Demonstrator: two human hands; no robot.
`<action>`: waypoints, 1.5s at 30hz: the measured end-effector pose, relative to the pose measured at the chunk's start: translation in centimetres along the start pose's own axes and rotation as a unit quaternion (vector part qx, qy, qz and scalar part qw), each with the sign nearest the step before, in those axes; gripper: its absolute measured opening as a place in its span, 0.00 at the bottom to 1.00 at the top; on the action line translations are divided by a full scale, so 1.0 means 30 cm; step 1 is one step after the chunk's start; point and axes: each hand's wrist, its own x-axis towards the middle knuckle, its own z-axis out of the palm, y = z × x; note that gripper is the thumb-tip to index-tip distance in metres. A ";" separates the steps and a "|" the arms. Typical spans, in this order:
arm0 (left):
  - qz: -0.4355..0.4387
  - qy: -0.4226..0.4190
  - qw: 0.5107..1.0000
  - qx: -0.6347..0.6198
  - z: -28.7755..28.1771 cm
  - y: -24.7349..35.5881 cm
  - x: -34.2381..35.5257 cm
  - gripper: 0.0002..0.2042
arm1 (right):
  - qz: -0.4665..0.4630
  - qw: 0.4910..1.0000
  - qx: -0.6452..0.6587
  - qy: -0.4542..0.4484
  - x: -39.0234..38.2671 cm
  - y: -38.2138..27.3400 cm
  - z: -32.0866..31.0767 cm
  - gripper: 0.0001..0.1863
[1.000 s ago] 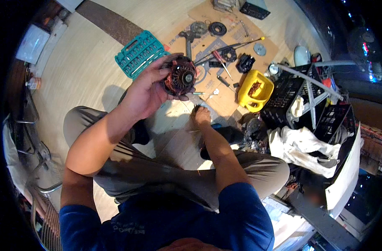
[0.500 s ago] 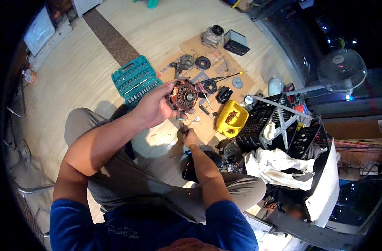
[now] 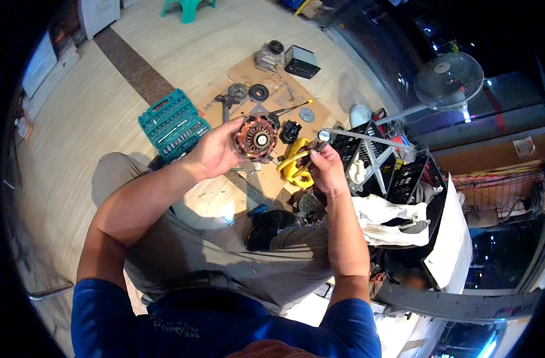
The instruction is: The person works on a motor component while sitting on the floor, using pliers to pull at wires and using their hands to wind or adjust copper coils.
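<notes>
My left hand (image 3: pixel 216 150) is closed around the side of an alternator core (image 3: pixel 257 138), a round part with copper windings and a shiny shaft end facing up. To its right my right hand (image 3: pixel 327 170) is raised, its fingers bent together at the tips. Something dark shows at those fingertips, too small to make out. Below and behind the right hand is a cut-open yellow jug (image 3: pixel 296 173), partly hidden by the fingers. Just past the jug lies a black plastic part (image 3: pixel 291 131) on the cardboard (image 3: pixel 326 119).
A green socket set case (image 3: pixel 174 125) lies open at the left. Farther off are a pulley-like black ring (image 3: pixel 259 92), a metal disc (image 3: pixel 307 114), another alternator-like unit (image 3: pixel 269 56) and a boxy device (image 3: pixel 302 61). Black crates (image 3: pixel 356 143), a white cloth (image 3: pixel 392 221) and a fan (image 3: pixel 448 82) stand right.
My right hand has risen from low near the floor, moving up and right in front of the yellow jug. My left hand keeps its hold on the alternator core. The view has shifted.
</notes>
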 end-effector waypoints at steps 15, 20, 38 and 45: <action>0.008 -0.016 1.000 0.019 0.010 -0.044 0.025 0.24 | 0.174 0.980 0.049 0.086 0.083 0.205 0.262 0.17; 0.006 0.005 1.000 0.029 -0.006 -0.080 0.049 0.21 | 0.250 0.963 0.099 0.003 0.070 0.295 0.243 0.19; -0.061 0.064 0.988 0.123 -0.069 -0.045 0.036 0.25 | -0.263 0.713 -0.650 0.018 -0.017 -0.069 0.133 0.23; -0.062 0.033 0.979 0.194 -0.083 -0.070 0.046 0.26 | -0.272 0.664 -0.695 -0.028 -0.029 -0.069 0.121 0.24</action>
